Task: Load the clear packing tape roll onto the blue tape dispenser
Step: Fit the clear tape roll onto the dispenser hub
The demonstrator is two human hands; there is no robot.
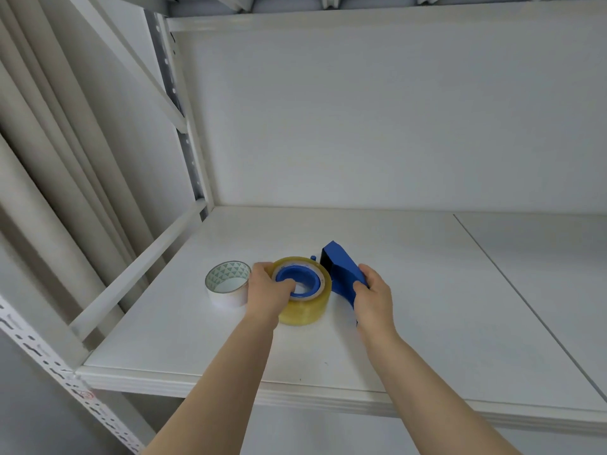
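Place: a storeroom or stockroom, as far as the view supports.
Shelving: a white boltless metal rack; its slotted upright (49,366) runs from 7 o'clock toward 9 o'clock, and a second perforated post (184,133) stands at 10 o'clock.
Shelf board (427,323): plain white laminate, seamed from another panel at 3 o'clock, with a further shelf overhead at 12 o'clock.
Wall: beige curtain folds (42,159) at 9 o'clock.
Stock: a white patterned tape roll (227,284) near the centre, a packing supply.

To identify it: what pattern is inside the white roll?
Small green triangles on white inside the white roll, head view.
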